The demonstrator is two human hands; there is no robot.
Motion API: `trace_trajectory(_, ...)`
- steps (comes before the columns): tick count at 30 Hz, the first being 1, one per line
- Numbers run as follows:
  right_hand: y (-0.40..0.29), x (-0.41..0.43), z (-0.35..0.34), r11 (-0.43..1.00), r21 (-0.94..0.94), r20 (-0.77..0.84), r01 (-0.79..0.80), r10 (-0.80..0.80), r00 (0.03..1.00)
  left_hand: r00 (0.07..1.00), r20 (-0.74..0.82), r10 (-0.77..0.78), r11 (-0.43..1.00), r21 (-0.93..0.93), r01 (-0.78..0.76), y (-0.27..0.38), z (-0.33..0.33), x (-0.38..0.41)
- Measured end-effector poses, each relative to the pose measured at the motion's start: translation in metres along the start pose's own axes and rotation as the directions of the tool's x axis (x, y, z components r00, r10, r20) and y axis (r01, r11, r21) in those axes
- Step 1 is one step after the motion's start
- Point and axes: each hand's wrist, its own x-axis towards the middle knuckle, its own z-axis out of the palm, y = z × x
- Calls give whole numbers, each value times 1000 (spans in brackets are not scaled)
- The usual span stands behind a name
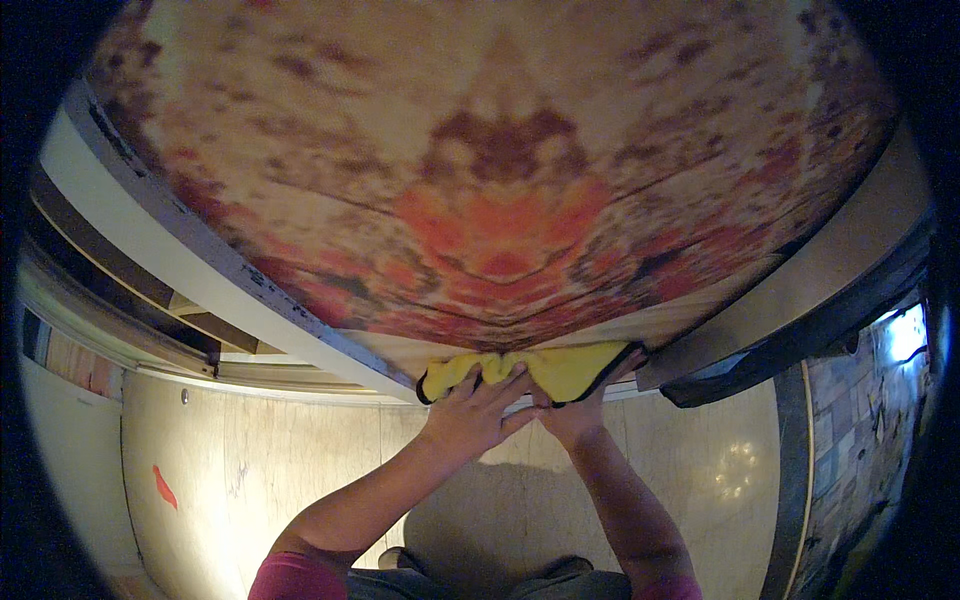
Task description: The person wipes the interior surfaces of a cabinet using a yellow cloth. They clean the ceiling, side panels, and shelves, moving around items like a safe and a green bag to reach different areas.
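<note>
A yellow cloth with a dark edge (581, 369) lies bunched and spread along the near edge of a large surface with a red and beige printed pattern (502, 217). My left hand (472, 412) presses on the cloth's left and middle part, its fingers partly sunk in the folds. Under the right part of the cloth is my right hand (574, 412), with its fingers mostly covered and some tips showing at the cloth's right end. The two hands nearly touch at the thumbs.
A pale frame rail (225, 285) with worn patches borders the printed surface on the left, beside open wooden slots. Along the right runs a brownish padded edge (787, 262). Below is a light, veined floor (315, 435) with a small red piece (164, 487) on it.
</note>
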Motion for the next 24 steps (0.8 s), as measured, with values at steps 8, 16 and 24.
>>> trace_trajectory(8,0,-28,26,963,-129,-64,235,-244,968,979,152,134,982,109,-151,-36,51,-52)
trace_trajectory(16,-45,10,-29,950,14,-322,312,-291,901,996,-36,81,961,269,-68,-26,-12,-19)
trace_trajectory(24,-14,-34,29,924,-195,172,330,-299,939,968,250,6,1000,28,-13,-51,58,-76)
